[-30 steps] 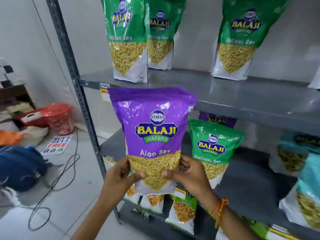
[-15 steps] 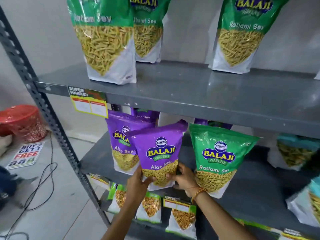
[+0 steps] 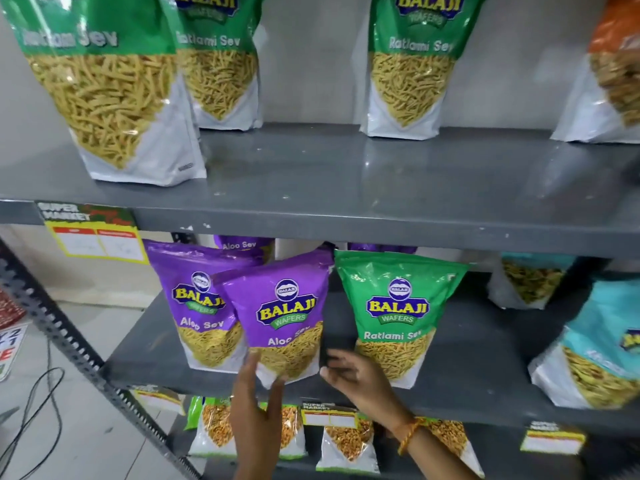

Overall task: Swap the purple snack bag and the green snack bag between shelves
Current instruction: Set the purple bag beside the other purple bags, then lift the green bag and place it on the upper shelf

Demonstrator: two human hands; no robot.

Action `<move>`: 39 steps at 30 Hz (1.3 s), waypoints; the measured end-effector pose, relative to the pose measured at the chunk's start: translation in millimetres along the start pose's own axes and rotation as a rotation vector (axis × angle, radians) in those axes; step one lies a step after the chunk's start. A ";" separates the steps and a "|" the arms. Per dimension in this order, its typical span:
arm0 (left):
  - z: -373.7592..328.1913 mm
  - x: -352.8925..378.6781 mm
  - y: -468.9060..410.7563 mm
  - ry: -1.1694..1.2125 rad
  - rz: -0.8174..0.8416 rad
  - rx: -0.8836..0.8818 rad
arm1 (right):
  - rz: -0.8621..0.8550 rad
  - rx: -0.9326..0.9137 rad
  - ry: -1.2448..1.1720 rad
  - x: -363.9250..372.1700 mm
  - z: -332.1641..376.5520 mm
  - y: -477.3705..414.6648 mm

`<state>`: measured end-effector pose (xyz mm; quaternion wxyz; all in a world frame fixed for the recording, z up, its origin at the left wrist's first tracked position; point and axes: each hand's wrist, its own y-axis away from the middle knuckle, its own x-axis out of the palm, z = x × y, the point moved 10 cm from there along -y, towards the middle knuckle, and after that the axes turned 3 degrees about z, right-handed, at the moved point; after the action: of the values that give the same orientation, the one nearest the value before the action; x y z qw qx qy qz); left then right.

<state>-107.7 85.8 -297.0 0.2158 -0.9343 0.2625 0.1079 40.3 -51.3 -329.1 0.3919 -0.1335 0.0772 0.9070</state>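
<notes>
Purple bag [image 3: 284,320] stands tilted on the grey middle shelf [image 3: 467,358], beside the green bag [image 3: 394,317]. Left hand [image 3: 256,410] fingers spread at its base; right hand [image 3: 356,379] open, loosely curled. Cable [image 3: 31,420] on floor.

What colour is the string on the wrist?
Orange, on the right wrist string; head view shows it.

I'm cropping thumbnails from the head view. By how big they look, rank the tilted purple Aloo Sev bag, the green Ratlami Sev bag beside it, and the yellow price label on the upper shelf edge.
1. Green Ratlami Sev bag on the middle shelf.
2. Tilted purple Aloo Sev bag, only slightly smaller; similar depth, so roughly alike.
3. Yellow price label, clearly smallest.
</notes>
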 end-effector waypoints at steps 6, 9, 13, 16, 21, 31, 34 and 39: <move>-13.0 114.8 12.5 -0.040 0.540 -0.023 | -0.524 -0.065 0.096 -121.9 -17.9 63.6; -19.9 155.9 6.7 -0.141 0.654 -0.059 | -0.725 -0.025 -0.078 -159.8 -45.2 78.0; -26.5 187.8 6.1 -0.133 0.803 -0.144 | -0.454 0.104 -0.179 -148.3 -75.9 37.7; -11.7 194.6 1.9 -0.098 0.783 -0.181 | -0.290 0.103 -0.074 -136.0 -80.1 19.8; -6.3 194.0 9.0 -0.095 0.738 -0.163 | -0.324 0.084 -0.076 -141.9 -83.2 27.6; -77.2 154.2 86.6 0.020 0.660 -0.038 | -0.437 0.050 -0.098 -168.4 -48.5 138.1; -115.5 129.3 89.9 0.088 0.606 0.043 | -0.455 -0.034 -0.078 -181.0 -2.1 157.6; -207.0 72.1 77.2 0.238 0.450 0.208 | -0.445 -0.278 -0.091 -203.6 101.7 179.6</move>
<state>-70.4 -100.7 -163.5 0.2487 -0.8315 0.4965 0.0148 24.3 -289.3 -164.3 0.5625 -0.1587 -0.0973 0.8056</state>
